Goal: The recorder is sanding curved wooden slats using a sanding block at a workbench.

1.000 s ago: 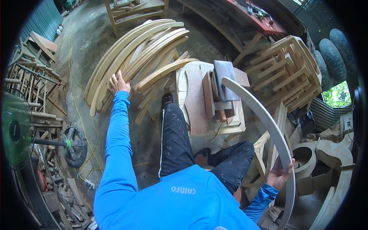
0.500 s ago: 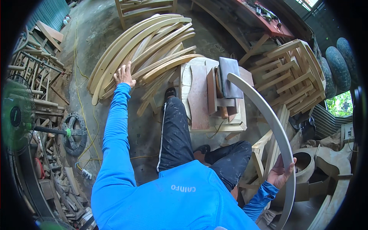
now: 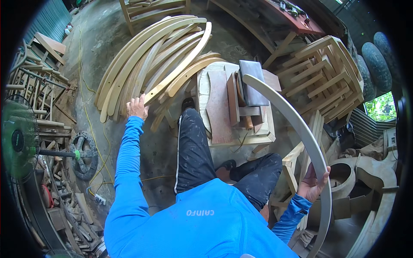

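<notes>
My left hand (image 3: 137, 106) is closed on the near end of a light curved wooden slat (image 3: 186, 67), which lies across the top of a pile. Beneath it, the pile of curved slats (image 3: 124, 64) fans out on the floor at the far left. My right hand (image 3: 314, 184) grips a long greyish curved slat (image 3: 306, 133) near its lower part. That slat arcs up to the grey flat-faced block (image 3: 255, 82) of a device on a low wooden bench (image 3: 260, 138), its tip overlapping the block in view; whether they touch I cannot tell.
At the left stand a fan (image 3: 18, 139) and heaped wood scraps (image 3: 73, 219). A yellow cord (image 3: 81, 86) runs over the floor. Stacked wooden frames (image 3: 322, 77) are at the right, with a red-topped table (image 3: 297, 19) behind. Curved wooden parts (image 3: 374, 172) lie at the lower right.
My left hand has moved slightly back toward me and closed on a slat's end. That slat has shifted and swung across the pile. My right hand keeps its slat nearly still.
</notes>
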`<action>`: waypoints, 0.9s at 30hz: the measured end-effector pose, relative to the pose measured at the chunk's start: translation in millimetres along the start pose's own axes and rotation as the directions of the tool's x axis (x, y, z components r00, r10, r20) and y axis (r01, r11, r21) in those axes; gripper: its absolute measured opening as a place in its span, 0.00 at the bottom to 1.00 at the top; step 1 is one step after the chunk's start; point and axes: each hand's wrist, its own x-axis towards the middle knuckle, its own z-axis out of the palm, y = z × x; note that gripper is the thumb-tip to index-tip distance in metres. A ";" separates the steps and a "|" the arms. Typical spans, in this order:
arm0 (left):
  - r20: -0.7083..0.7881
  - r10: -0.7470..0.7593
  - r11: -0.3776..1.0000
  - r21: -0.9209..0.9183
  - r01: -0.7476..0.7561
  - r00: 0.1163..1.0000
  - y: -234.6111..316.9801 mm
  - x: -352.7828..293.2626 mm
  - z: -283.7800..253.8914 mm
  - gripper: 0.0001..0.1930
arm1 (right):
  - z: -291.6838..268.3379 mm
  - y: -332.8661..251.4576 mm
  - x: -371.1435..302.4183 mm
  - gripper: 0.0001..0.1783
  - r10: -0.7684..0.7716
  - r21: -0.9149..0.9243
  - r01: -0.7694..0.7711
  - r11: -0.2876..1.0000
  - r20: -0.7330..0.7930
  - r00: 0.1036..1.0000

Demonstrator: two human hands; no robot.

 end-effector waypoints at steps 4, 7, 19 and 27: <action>-0.011 0.040 0.994 -0.105 -0.041 0.999 -21.2 -16.0 -0.2 0.33 | -4.4 -12.1 1.8 0.26 -0.029 0.017 0.030 0.999 -0.018 0.999; 0.037 0.024 0.972 -0.236 -0.015 0.999 -43.4 -52.9 -9.2 0.31 | -14.3 -29.6 -1.6 0.25 -0.102 -0.003 0.102 0.995 -0.036 0.994; 0.079 -0.419 0.702 -0.604 0.377 0.905 -62.3 -158.9 -13.9 0.19 | -23.5 -30.1 4.8 0.27 -0.134 -0.042 0.134 0.990 0.013 0.991; -0.423 -0.079 0.626 -0.726 -0.285 0.903 173.7 -35.4 -132.0 0.16 | -14.2 -34.6 4.9 0.25 -0.163 -0.056 0.168 0.984 0.092 0.982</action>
